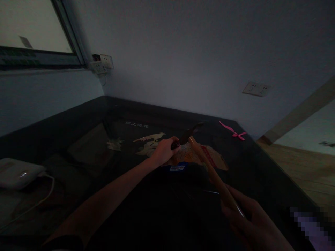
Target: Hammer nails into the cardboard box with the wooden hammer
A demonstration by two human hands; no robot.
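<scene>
My left hand (169, 150) is closed around a dark brown, elongated object (187, 136) that narrows to a curved end; its kind is hard to make out in the dim light. My right hand (243, 212) grips a long light-wood stick (210, 169), and the stick's far tip reaches up beside the dark object. Whether the two touch is not clear. Beneath and behind them lies a packet (192, 155) with orange-brown speckles, a red band and a blue label, partly covered by my left hand and the stick.
The glossy black tabletop (125, 174) meets the wall at the back. A pink ribbon (237, 135) lies near its right corner. At the left sits a white device (21, 173) with a cable. Wall sockets (255, 89) are above the table. A purple pixelated patch (311, 226) is at lower right.
</scene>
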